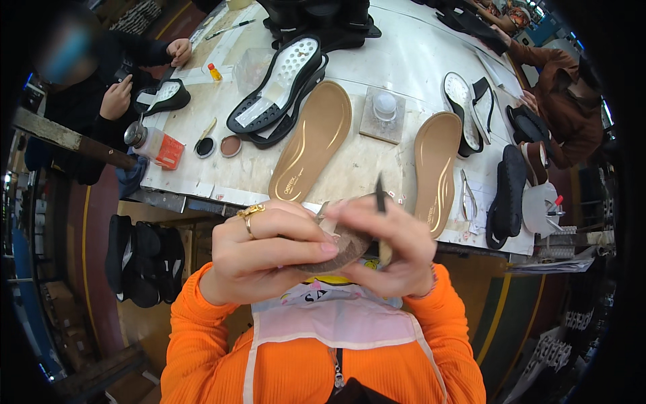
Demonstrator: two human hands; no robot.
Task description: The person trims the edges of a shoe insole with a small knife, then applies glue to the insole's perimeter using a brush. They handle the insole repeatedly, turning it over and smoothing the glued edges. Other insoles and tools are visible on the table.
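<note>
My left hand (272,246), with gold rings on its fingers, is closed on a brown, curved, textured shoe part (350,250) in front of my chest. My right hand (404,236) is slightly blurred and pinches a slim brush (381,195), whose dark pointed tip rises above the fingers. Its pale lower end shows below them. Right fingertips reach over the top of the shoe part, and hands hide much of it. Just beyond, on the table, lie two tan insoles, the left insole (313,138) and the right insole (437,168).
Black-and-white soles (279,87) lie on the white table (410,40). A clear-domed container (385,106), black pot (205,147), brown pot (231,146), red-labelled bottle (158,145) and tweezers (468,195) sit around. Co-workers (565,101) work at both sides. Black soles (141,259) stand lower left.
</note>
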